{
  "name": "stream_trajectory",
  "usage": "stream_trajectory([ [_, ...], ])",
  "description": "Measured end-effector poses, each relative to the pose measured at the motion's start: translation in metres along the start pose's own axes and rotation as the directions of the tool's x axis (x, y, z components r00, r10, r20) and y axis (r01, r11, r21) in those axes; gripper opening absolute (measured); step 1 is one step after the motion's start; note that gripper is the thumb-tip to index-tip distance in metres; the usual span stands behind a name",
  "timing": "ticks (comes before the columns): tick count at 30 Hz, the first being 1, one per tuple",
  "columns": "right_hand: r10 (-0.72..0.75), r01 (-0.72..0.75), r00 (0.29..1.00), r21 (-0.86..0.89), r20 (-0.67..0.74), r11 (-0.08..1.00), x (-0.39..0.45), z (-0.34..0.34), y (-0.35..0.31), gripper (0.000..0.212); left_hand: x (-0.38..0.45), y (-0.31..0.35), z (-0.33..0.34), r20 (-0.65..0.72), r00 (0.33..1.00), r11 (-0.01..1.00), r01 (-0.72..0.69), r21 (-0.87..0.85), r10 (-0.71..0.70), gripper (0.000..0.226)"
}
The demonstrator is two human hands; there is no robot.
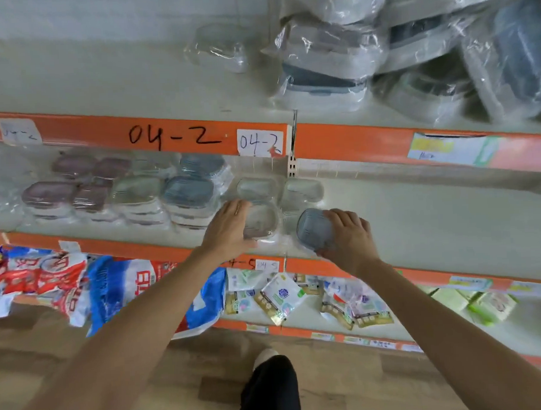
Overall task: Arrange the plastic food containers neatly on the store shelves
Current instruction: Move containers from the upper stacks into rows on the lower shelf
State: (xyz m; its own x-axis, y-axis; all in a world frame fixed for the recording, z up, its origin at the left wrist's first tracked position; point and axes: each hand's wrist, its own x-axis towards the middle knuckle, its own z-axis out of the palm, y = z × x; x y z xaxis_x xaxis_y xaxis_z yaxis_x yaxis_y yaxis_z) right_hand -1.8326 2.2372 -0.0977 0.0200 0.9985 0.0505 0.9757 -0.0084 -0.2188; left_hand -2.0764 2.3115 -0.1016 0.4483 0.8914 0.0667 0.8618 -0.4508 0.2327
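On the middle shelf (419, 223), rows of wrapped plastic containers stand at the left: maroon-lidded ones (48, 196), a pale green one (137, 192) and blue-lidded ones (188, 191). My left hand (230, 230) lies with straight fingers against the left side of a pale clear-wrapped container (262, 220) near the shelf's front edge. My right hand (348, 235) grips a blue-grey lidded container (313, 229), tilted on its side just right of the pale one. Behind them sit two more pale containers (256, 187) (304, 189).
The upper shelf (103, 88) holds a small clear container (222, 49) and big wrapped boxes (325, 63) at the right. Orange shelf edges carry labels reading 04-2 (173, 136). Below hang detergent bags (127, 291) and small packets (279, 297). A dark trouser leg and shoe (268, 387) stand on the wooden floor.
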Motion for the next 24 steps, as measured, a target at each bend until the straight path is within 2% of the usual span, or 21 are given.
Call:
stream_trajectory([
  [4, 0.003, -0.003, 0.99, 0.002, -0.141, 1.0, 0.06, 0.033, 0.012, 0.078, 0.056, -0.021, 0.027, -0.116, 0.993, 1.0, -0.006, -0.018, 0.003, 0.073],
  [11, -0.039, 0.04, 0.967, 0.002, -0.251, 0.999, 0.141, 0.072, 0.037, 0.08, 0.129, -0.045, 0.068, -0.233, 0.972, 0.999, -0.034, -0.015, 0.029, 0.075],
  [13, -0.082, 0.084, 0.969, -0.003, -0.235, 0.996, 0.158, 0.078, 0.043, 0.078, 0.141, -0.051, 0.076, -0.245, 0.968, 0.998, -0.057, -0.011, 0.053, 0.077],
  [16, -0.182, 0.178, 0.978, -0.051, -0.097, 0.983, 0.168, 0.093, 0.046, 0.059, 0.146, -0.058, 0.09, -0.135, 0.984, 0.994, -0.111, 0.017, 0.112, 0.072],
  [18, -0.188, 0.18, 0.977, -0.076, -0.104, 0.981, 0.168, 0.103, 0.047, 0.049, 0.143, -0.062, 0.099, -0.132, 0.983, 0.991, -0.116, 0.068, 0.124, 0.069],
  [21, -0.146, 0.124, 0.961, -0.104, -0.235, 0.987, 0.166, 0.11, 0.041, 0.042, 0.139, -0.062, 0.103, -0.214, 0.969, 0.963, -0.067, 0.26, 0.125, 0.067],
  [24, -0.145, 0.106, 0.945, -0.146, -0.293, 0.984, 0.16, 0.121, 0.035, 0.041, 0.138, -0.057, 0.108, -0.224, 0.966, 0.95, -0.056, 0.307, 0.13, 0.061],
])
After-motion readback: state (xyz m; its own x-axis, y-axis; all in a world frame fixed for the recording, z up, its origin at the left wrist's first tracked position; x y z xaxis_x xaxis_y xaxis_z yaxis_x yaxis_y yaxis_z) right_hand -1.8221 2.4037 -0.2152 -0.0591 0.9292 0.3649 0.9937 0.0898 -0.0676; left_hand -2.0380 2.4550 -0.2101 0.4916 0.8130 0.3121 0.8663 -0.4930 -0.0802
